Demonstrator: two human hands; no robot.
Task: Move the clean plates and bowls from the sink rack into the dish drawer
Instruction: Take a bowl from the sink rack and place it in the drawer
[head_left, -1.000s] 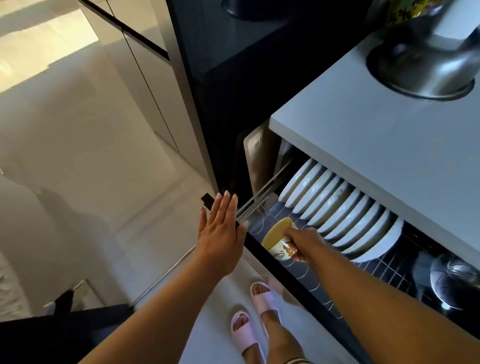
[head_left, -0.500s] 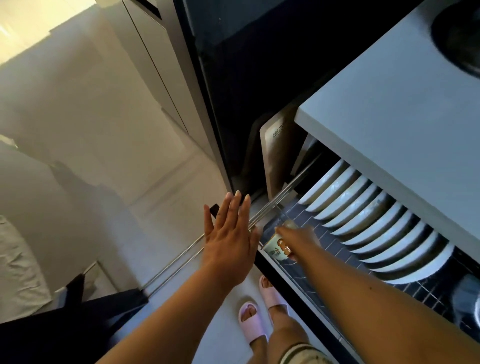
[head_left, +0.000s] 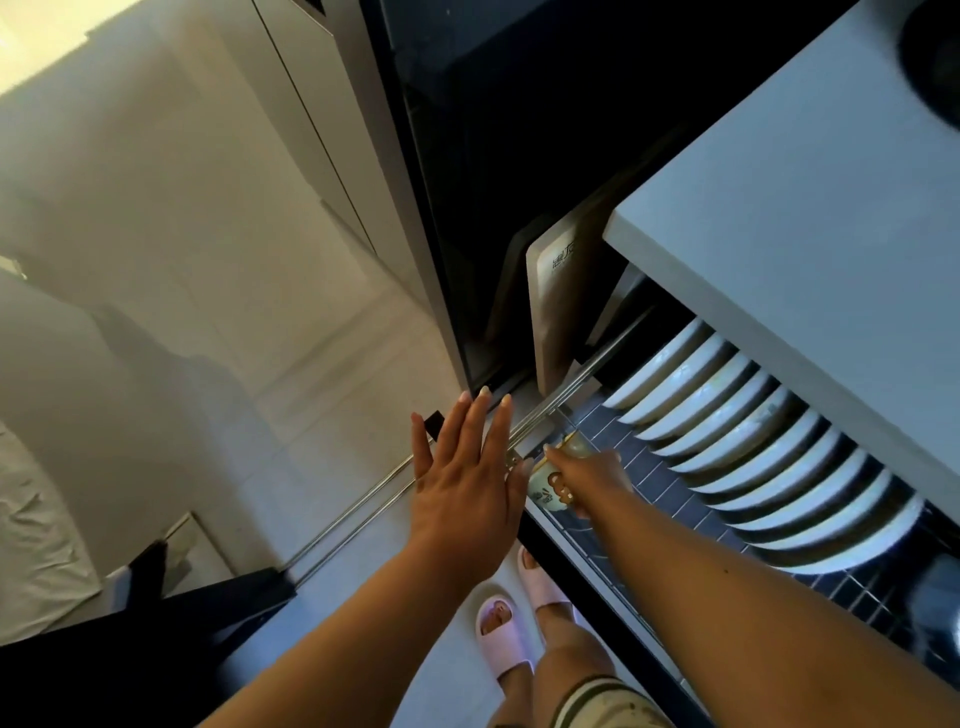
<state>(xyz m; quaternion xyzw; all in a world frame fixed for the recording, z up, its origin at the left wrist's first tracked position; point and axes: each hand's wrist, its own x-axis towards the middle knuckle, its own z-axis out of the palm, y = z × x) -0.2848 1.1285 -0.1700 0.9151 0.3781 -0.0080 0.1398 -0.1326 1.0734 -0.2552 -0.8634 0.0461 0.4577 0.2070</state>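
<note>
We see the dish drawer (head_left: 670, 483) pulled out below the pale countertop (head_left: 779, 249), its dark wire grid floor showing.

Left hand (head_left: 467, 483): flat and fully spread, fingers straight and together, thumb out. The palm faces down over the drawer's front edge, near the steel rails (head_left: 550, 410). It holds nothing. Whether the palm actually presses the edge or only hovers over it we cannot tell from this angle.

Right hand (head_left: 587, 475): curled around a small bowl (head_left: 545, 486) with a printed pattern on its side. Fingers wrap the far side, thumb on the near rim. The bowl sits low at the near left corner of the drawer, just beside the left hand, at or close to the grid. It is tilted on its side, partly hidden by the fingers.

A row of white plates (head_left: 748, 457) stands on edge in the drawer's rack, under the countertop lip, well apart from the bowl. A pale cutting board (head_left: 558, 306) stands upright behind the drawer's left end.

Below, pink slippers (head_left: 504, 639) on a grey floor.
</note>
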